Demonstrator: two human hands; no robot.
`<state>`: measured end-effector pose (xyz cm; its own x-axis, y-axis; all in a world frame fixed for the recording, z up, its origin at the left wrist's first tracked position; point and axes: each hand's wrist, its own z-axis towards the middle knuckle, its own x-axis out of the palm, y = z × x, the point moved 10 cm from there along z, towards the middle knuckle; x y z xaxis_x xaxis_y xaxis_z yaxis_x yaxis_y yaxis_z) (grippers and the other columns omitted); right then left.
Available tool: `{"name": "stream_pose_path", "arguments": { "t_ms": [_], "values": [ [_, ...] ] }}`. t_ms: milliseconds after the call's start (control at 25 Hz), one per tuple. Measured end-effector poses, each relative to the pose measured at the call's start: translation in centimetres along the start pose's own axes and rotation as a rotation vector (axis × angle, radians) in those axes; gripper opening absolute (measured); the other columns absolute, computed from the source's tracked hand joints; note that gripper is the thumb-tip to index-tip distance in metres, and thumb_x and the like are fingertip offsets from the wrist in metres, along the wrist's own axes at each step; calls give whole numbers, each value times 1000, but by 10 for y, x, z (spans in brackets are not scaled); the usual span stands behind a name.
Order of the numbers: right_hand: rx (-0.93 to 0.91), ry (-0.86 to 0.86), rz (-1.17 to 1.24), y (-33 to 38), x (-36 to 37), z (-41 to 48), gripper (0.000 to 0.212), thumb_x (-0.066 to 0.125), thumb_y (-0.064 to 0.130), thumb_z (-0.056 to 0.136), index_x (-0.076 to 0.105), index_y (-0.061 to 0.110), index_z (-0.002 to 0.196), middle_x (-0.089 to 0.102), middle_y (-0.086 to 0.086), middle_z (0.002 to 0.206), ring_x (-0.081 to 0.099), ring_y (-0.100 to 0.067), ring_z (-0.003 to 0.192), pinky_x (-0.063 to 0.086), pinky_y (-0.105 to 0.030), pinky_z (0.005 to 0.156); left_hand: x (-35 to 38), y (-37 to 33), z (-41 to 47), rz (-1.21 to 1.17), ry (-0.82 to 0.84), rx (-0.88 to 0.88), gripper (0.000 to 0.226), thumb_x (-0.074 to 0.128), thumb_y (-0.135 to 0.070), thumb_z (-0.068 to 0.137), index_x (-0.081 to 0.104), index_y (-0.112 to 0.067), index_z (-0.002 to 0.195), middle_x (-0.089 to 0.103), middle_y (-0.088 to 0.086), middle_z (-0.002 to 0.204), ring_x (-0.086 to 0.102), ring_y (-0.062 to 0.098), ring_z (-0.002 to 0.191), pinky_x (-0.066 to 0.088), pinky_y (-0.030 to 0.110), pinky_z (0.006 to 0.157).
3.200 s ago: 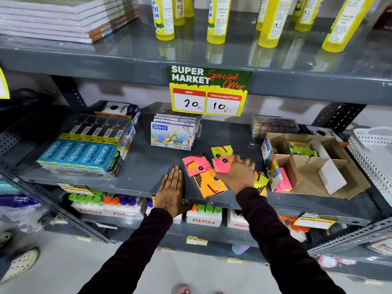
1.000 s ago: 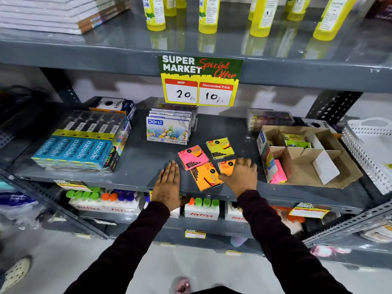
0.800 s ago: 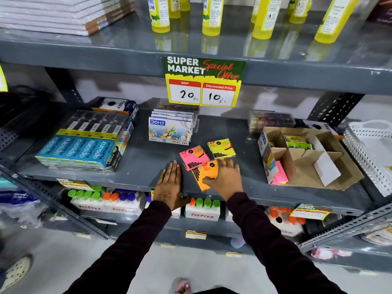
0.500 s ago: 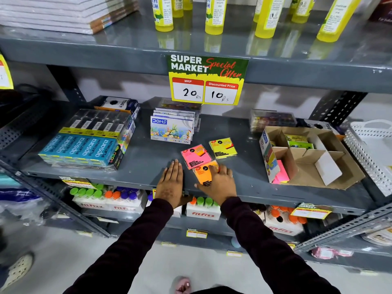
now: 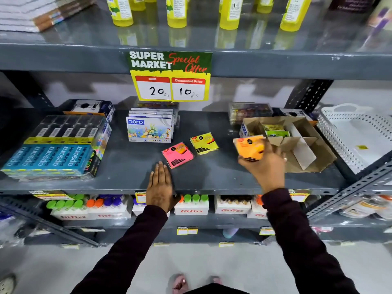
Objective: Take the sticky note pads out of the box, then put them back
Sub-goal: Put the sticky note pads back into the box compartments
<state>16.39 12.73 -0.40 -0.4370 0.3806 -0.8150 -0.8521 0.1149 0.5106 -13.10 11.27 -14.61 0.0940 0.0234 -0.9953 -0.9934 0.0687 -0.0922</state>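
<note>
Right hand [image 5: 267, 166] pinches square orange pad stack [image 5: 249, 147] (glossy wrap) beside cardboard box [image 5: 318, 153]; left hand [image 5: 160, 186] flat.

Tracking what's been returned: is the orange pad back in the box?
Not yet: the right hand holds the orange pad just before the box.

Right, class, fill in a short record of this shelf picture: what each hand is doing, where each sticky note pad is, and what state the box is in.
left hand: flat on the shelf, holding nothing
right hand: holds the orange pad, raised beside the box
pink pad: lying on the shelf, just beyond the left hand
yellow pad: lying on the shelf, right of the pink pad
box: open cardboard, with dividers; yellow and green pads in a rear compartment
pads outside the box: three
</note>
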Motion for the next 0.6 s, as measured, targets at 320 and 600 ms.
{"name": "stream_pose_path", "arguments": {
  "t_ms": [320,600],
  "values": [
    [344,73,171,-127,12,52,60,71,38,79,54,-3,118,64,-29,117,59,-41,108,47,-45,91,4,3,1,-13,-33,-5,115,82,-50,52,30,14,133,32,35,140,32,46,130,30,54,104],
    [226,150,-28,-132,48,46,37,47,20,96,49,5,130,45,-28,138,35,-45,131,34,-51,107,0,1,0,-14,-51,0,113,83,-48,52,33,15,131,36,36,137,36,48,127,31,56,102]
  ]
}}
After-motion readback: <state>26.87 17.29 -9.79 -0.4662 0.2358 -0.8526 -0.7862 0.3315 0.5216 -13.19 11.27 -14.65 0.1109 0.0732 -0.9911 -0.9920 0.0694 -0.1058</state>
